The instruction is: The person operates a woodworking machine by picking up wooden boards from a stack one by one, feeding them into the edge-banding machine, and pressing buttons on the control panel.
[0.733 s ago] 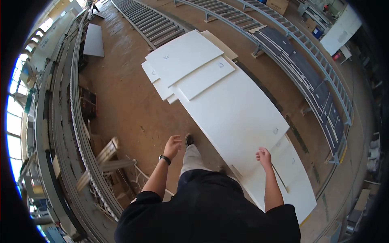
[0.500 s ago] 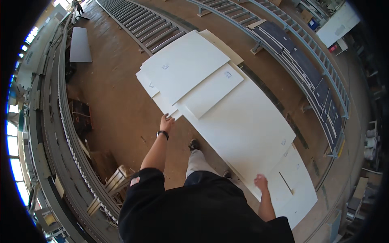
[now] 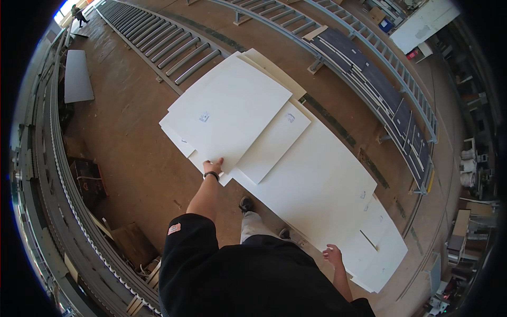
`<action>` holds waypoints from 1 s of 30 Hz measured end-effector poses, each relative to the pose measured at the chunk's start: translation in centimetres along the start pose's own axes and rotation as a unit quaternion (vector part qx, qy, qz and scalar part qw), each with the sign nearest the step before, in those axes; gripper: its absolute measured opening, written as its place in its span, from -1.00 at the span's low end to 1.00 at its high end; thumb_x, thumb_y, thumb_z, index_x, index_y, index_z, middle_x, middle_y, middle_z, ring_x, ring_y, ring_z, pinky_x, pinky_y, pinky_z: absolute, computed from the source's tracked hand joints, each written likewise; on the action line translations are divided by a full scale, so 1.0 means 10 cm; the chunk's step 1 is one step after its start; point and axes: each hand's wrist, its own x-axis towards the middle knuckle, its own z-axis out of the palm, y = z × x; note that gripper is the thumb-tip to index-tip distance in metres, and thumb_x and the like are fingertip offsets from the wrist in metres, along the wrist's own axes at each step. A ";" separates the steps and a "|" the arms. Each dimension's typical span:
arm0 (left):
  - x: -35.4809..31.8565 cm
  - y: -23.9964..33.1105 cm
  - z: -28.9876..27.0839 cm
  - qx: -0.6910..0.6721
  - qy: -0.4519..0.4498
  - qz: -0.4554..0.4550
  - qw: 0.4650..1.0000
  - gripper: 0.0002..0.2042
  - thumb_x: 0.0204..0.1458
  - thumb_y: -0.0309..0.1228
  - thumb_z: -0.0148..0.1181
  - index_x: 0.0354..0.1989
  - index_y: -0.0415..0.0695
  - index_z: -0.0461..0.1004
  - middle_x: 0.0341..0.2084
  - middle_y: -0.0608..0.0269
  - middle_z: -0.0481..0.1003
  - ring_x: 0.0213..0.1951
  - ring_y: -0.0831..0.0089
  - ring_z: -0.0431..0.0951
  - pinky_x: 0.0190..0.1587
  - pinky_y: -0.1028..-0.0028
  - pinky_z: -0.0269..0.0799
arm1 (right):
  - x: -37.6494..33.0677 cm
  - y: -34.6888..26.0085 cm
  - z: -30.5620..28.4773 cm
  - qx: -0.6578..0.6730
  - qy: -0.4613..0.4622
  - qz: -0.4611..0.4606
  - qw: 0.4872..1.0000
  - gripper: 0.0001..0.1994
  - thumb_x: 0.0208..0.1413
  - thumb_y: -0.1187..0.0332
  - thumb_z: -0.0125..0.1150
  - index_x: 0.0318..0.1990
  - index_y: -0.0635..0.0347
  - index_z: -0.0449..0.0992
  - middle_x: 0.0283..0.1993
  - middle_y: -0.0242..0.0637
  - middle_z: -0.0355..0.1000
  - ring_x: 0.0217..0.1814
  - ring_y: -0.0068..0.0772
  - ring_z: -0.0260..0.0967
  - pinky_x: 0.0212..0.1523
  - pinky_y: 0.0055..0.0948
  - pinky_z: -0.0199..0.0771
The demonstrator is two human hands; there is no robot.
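In front of me, white panels of several sizes lie in an uneven stack. The large upper white panel [image 3: 232, 100] has a small blue mark. My left hand [image 3: 213, 167], with a dark band on the wrist, is closed at that panel's near corner, thumb over the surface; the other fingers are partly hidden. A smaller white panel [image 3: 277, 138] sticks out from beneath it, above a long white panel [image 3: 317, 179]. My right hand [image 3: 332, 255] is beside the stack's near edge, fingers apart and holding nothing. At the right end, a white panel [image 3: 383, 251] has a dark narrow slot or strip.
A roller conveyor [image 3: 163, 45] runs off beyond the stack to the far left. To the right, dark panels [image 3: 369, 79] lie on a curved conveyor frame. A lone white panel [image 3: 78, 76] stands at the left. Far off, a person [image 3: 79, 16] is visible.
My left hand has moved from near the stack's edge onto the upper panel's near corner. My right hand has shifted a little toward my body. The whole view has turned slightly.
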 end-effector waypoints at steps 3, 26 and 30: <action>-0.92 -0.12 0.05 -0.197 -0.153 -0.108 0.962 -0.40 -0.10 -0.45 0.42 0.06 -0.30 0.19 -0.17 -0.07 0.43 -0.22 0.12 0.56 -0.27 0.30 0.58 | 0.07 -0.31 0.11 -0.033 -0.003 -0.046 0.998 -0.67 0.16 0.43 -0.04 0.09 0.23 0.36 -0.30 -0.13 0.49 -0.47 -0.39 0.41 -0.47 -0.48 0.45; -6.72 -1.72 -1.93 -0.541 -0.167 0.060 0.822 -0.41 -0.44 -0.65 -0.02 -0.01 -0.37 0.33 -0.21 -0.09 0.46 -0.31 0.15 0.46 -0.19 0.35 0.41 | 0.43 -2.55 -0.09 -0.187 -0.042 -0.683 0.705 -0.68 0.21 0.42 -0.02 0.11 0.29 0.37 0.05 -0.16 0.43 0.05 -0.23 0.40 0.10 -0.39 0.36; -7.92 -2.40 -2.14 -0.570 -0.119 0.070 0.810 -0.39 -0.45 -0.62 -0.01 0.00 -0.36 0.34 -0.20 -0.11 0.48 -0.33 0.11 0.47 -0.20 0.32 0.41 | 0.39 -2.11 0.06 -0.273 -0.273 -0.514 0.766 -0.51 0.26 0.11 -0.21 0.15 0.31 0.33 0.11 -0.10 0.39 0.11 -0.19 0.37 0.11 -0.31 0.37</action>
